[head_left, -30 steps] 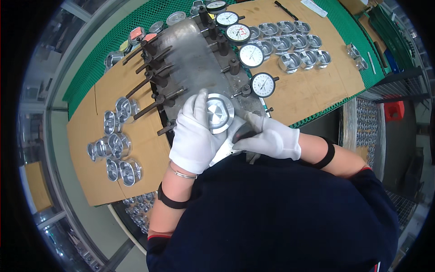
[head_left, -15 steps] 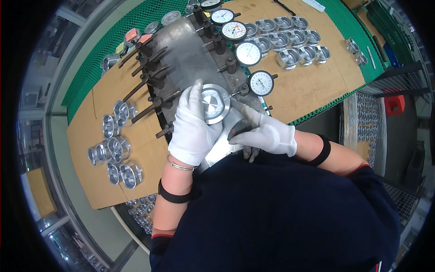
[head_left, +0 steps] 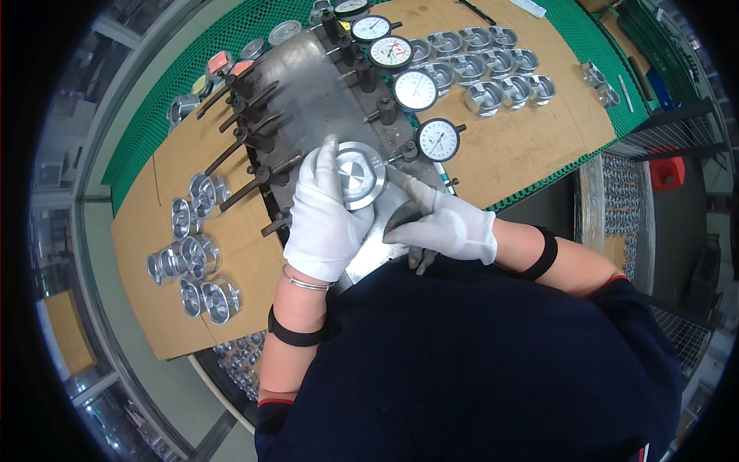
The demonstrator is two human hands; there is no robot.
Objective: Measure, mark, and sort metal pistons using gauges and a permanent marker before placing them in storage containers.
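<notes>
— What's that round thing under the gloves?

— A shiny metal piston (head_left: 356, 175), crown up, sitting on the grey steel gauge plate (head_left: 308, 85) near its front edge. The left hand (head_left: 327, 215), in a white glove, is wrapped round its left side, fingers (head_left: 327, 158) lying over the rim, so it is gripping the piston.

— And the other one?

— The right hand (head_left: 446, 223), gloved too, lies just to the right of the piston, forefinger stretched toward its edge. The rest of that hand is loosely curled over the plate; I can't tell whether it clasps anything.

— Those clock faces?

— Dial gauges (head_left: 439, 140), white-faced, strung in a row along the plate's right side, the nearest one just beside the piston. On the left side of the plate, dark lever handles (head_left: 239, 146) stick out.

— What does it all stand on?

— A counter covered with brown cardboard (head_left: 531, 146) over green mesh matting (head_left: 154, 123). To the left, well apart from the hands, a cluster of bright pistons (head_left: 192, 246) lies on the cardboard; to the right, beyond the gauges, more pistons (head_left: 493, 69) stand in rows.

— The person's arms?

— Bare forearms, a black band (head_left: 296, 336) on each, dark blue top.
</notes>
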